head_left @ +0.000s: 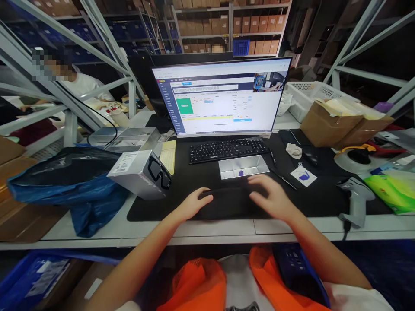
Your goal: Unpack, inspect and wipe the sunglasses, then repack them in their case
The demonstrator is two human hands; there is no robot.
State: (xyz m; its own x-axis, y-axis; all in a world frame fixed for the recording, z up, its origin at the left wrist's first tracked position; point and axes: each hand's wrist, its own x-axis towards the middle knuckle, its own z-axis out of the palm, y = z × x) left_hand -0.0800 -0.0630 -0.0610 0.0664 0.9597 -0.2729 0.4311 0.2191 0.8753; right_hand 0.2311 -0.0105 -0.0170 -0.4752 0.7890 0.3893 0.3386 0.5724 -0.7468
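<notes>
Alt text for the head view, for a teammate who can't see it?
A person's left hand and open right hand flank a dark item, hard to make out against the black mat. Beyond them are an open silver tray, a keyboard and a lit monitor; a silver box sits to the left.

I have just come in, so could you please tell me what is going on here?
Over a black mat, a person's left hand is at a dark item too indistinct to identify, and the open right hand is near a shallow silver tray. A silver box stands to the left; the monitor ahead is lit.
</notes>
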